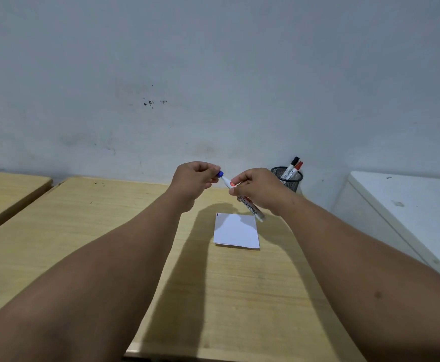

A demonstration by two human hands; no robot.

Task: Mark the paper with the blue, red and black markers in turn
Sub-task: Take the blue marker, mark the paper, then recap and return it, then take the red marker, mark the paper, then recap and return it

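Observation:
A white square of paper (236,231) lies on the wooden desk (83,231), with a small dark blue mark at its top left corner. Above it I hold the blue marker (250,205) tilted in the air. My right hand (259,190) grips its white barrel. My left hand (196,178) pinches the blue cap (220,174) at the marker's upper end. The red marker (297,167) and the black marker (293,163) stand in a black mesh cup (289,180) by the wall, to the right of my hands.
A grey wall rises right behind the desk. A second wooden desk (7,189) stands at the left with a gap between. A white cabinet (407,210) stands at the right, close to the desk's edge.

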